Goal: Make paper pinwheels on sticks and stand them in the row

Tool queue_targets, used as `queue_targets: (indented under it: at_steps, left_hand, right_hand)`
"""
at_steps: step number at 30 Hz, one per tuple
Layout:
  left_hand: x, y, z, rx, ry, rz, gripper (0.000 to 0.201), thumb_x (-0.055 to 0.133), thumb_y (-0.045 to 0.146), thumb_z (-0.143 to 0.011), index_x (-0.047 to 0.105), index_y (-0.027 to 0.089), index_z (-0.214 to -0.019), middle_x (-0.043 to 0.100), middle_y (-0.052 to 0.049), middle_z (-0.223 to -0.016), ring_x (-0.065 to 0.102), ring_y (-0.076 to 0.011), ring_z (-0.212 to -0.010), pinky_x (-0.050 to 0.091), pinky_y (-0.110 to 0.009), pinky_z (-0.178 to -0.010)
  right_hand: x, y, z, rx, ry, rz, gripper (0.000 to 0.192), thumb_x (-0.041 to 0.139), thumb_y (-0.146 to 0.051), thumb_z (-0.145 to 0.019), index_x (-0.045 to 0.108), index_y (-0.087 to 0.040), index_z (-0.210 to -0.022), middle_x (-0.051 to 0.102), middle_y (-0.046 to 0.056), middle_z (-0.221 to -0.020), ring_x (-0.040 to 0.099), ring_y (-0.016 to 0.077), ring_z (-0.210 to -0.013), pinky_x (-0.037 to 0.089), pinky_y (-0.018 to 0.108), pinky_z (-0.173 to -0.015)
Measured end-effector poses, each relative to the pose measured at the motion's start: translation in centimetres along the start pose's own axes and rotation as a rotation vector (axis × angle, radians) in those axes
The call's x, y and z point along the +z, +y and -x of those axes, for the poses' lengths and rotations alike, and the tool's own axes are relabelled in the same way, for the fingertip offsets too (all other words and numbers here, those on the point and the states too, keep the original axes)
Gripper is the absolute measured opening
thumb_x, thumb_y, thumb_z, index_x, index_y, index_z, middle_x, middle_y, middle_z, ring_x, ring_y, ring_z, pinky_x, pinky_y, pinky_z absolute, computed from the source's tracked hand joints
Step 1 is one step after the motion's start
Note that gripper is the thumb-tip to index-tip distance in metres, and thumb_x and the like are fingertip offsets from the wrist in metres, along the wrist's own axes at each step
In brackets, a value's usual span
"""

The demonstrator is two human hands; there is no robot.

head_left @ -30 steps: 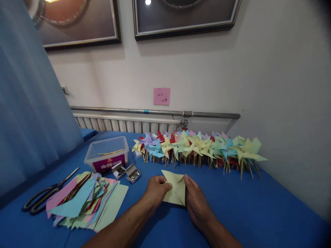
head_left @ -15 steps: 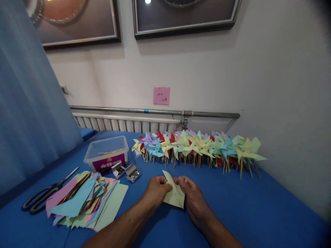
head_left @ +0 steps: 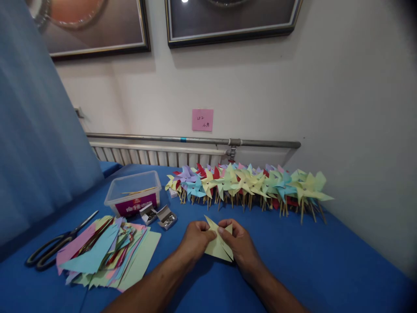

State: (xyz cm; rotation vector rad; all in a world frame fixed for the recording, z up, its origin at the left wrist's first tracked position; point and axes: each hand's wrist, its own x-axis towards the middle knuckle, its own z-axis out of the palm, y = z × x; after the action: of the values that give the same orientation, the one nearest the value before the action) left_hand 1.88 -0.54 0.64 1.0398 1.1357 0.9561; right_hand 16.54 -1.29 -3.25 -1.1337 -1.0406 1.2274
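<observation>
A pale yellow paper sheet (head_left: 217, 248) with slits cut in from its corners is held between my two hands, a little above the blue table. My left hand (head_left: 196, 238) pinches its left side, thumb on top. On the right side, my right hand (head_left: 239, 241) grips the paper with the thumb pressed near the middle. One pointed corner sticks up between the hands. The fingers behind the paper are partly hidden.
Finished paper pinwheels (head_left: 244, 184) on sticks stand in rows at the back. To the left are a plastic tub (head_left: 132, 191) with thin sticks, two small boxes of metal pins (head_left: 167, 217), a pile of cut coloured paper (head_left: 107, 256) and scissors (head_left: 60, 243).
My right thumb has come forward over the paper, pressing near its middle. Another corner of the sheet now shows beside it, and a slit at the lower right has spread.
</observation>
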Motion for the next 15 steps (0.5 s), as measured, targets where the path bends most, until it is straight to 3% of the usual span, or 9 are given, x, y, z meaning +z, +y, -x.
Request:
queue_targets:
  at_steps: [9,15]
  left_hand:
    - [-0.23,-0.37,-0.14,0.008,-0.001,-0.007,0.024,0.075,0.026,-0.061,0.052,0.018,-0.058,0.054,0.003,-0.051,0.043,-0.009,-0.045,0.03,-0.024,-0.048]
    - [-0.14,-0.51,-0.26,0.013,-0.013,0.007,0.028,0.078,0.032,-0.058,0.053,0.018,-0.058,0.053,0.003,-0.051,0.043,-0.0083,-0.045,0.028,-0.024,-0.048]
  right_hand:
    - [0.4,0.02,0.23,0.017,-0.003,-0.03,0.05,0.083,-0.06,-0.063,0.059,-0.024,-0.089,0.064,-0.005,-0.061,0.054,0.0142,-0.05,0.041,0.026,-0.049]
    - [0.45,-0.13,0.46,-0.012,0.03,0.081,0.042,0.077,-0.059,-0.071,0.06,-0.024,-0.085,0.063,-0.004,-0.062,0.055,0.0155,-0.052,0.041,0.026,-0.05]
